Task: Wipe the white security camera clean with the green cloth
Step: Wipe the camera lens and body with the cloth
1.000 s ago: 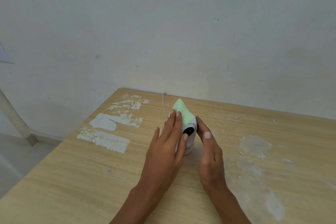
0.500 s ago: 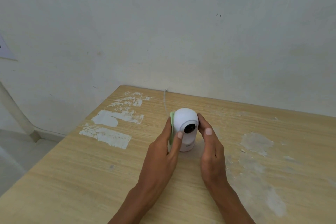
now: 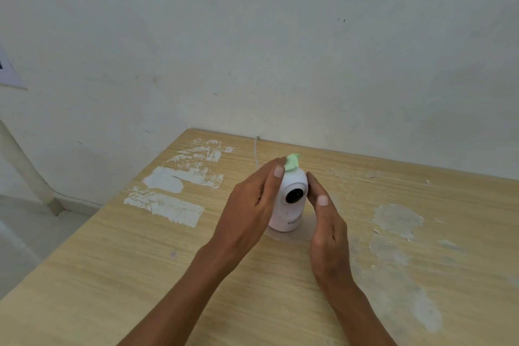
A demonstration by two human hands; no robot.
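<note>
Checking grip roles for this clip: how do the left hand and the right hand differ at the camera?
The left hand presses the green cloth against the camera near its top; the right hand holds no cloth. The left hand's fingers reach the top of the camera; the right hand's sit lower, level with the lens. Both flank the camera, which stands upright on the table.

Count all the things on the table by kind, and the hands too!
Cameras: 1, the white camera
Cloths: 1, the green cloth
Cables: 1, the thin white cable
Hands: 2, left hand and right hand
Total: 5
</note>
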